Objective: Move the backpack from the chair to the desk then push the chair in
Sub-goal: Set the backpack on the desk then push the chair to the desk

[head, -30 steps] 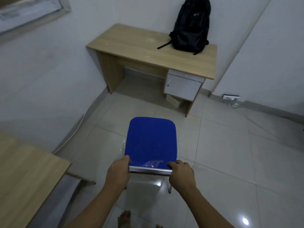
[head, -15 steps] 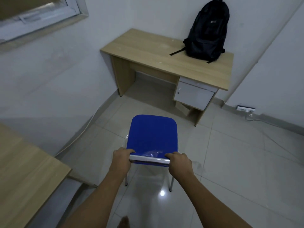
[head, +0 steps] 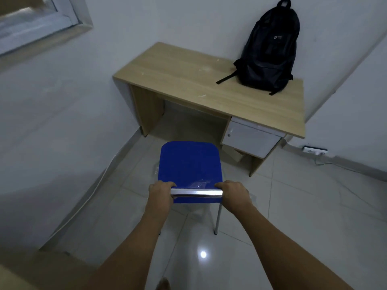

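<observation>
A black backpack [head: 269, 51] stands upright on the right end of the light wooden desk [head: 188, 80], leaning on the wall. The blue chair [head: 189, 164] stands on the floor in front of the desk's knee space, its seat facing the desk. My left hand [head: 160, 190] grips the left end of the chair's chrome back rail. My right hand [head: 233, 192] grips the right end of the same rail. Both arms are stretched forward.
A white drawer unit [head: 250, 141] hangs under the desk's right side. The opening under the desk's left side lies ahead of the chair. A wall socket [head: 315, 150] with a cable sits low on the right wall. A window [head: 37, 24] is at upper left.
The chair and both hands have moved forward toward the desk, which now looks nearer and larger. The second table at lower left has almost left the view.
</observation>
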The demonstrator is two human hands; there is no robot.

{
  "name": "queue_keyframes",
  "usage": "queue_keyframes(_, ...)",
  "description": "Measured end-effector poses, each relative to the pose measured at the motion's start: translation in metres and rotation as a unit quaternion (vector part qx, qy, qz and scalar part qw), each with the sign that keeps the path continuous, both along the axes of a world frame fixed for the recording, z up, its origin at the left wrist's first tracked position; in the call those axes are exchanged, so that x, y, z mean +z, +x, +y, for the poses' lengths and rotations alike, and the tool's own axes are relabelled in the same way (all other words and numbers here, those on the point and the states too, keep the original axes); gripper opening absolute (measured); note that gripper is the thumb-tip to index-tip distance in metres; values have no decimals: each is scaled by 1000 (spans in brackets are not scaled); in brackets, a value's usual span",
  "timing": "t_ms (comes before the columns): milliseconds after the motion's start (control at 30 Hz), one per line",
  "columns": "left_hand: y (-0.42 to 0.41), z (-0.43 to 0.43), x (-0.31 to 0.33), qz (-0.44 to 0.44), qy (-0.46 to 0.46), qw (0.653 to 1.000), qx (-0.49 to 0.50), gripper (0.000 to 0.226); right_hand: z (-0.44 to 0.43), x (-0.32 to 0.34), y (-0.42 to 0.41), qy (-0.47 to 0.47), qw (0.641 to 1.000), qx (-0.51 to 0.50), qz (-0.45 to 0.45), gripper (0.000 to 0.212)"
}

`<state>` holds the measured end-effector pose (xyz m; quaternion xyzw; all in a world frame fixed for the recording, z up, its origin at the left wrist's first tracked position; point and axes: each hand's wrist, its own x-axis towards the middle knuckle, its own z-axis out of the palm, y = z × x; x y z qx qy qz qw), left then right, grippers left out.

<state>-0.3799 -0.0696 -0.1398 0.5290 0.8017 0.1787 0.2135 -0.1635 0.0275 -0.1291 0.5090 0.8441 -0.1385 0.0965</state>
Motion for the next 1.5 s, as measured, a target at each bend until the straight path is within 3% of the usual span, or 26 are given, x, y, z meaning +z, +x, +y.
queue_keyframes(533,-123,222,6,0,-13,999,-32,23,208,-12,-114,9,999,-28,34,48)
queue_keyframes(767,-183,321,7,48,-16,996,-72,24,294,-15,-164,0,997,-35,74,41)
queue_keyframes(967,-235,379,10,77,-30,991,-102,21,328,-21,-211,-18,992,-61,106,28)
queue_keyframes(1300,-303,498,15,70,-45,982,-170,28,411,-12,-275,-26,985,-144,87,43)
queue_keyframes(1500,-315,509,1,82,-26,971,-222,31,412,-12,-283,23,981,-175,84,42)
